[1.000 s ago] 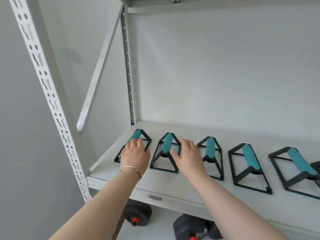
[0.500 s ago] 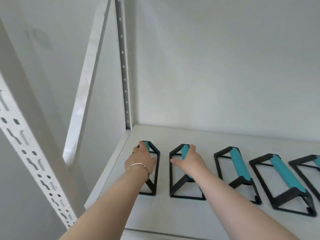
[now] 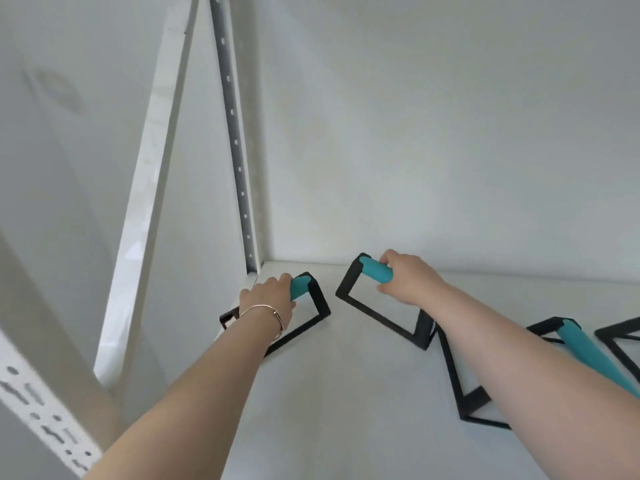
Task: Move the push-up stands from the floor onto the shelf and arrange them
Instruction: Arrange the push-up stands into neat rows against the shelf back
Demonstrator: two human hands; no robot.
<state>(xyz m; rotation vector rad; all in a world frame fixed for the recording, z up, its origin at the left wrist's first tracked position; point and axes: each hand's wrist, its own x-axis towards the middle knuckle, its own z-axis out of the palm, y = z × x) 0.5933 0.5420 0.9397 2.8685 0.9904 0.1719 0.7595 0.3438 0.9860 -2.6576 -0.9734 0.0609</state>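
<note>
Black-framed push-up stands with teal foam handles stand in a row on the white shelf (image 3: 346, 393). My left hand (image 3: 268, 294), with a thin bracelet at the wrist, is closed around the teal handle of the leftmost stand (image 3: 315, 296), which sits near the shelf's back left corner. My right hand (image 3: 407, 282) grips the handle of the second stand (image 3: 353, 289), which is turned at an angle and sits deep on the shelf. A third stand (image 3: 581, 351) lies partly hidden behind my right forearm. A fourth stand (image 3: 620, 337) is cut off by the frame's right edge.
A perforated grey upright (image 3: 235, 140) runs up the back left corner. A white diagonal brace (image 3: 152, 161) and a slotted front post (image 3: 41, 403) close the left side. The white back wall (image 3: 433, 133) stands just behind the stands.
Both hands have pushed their stands further back toward the wall. The right hand's stand has rotated to an angle. The camera has moved in closer over the shelf.
</note>
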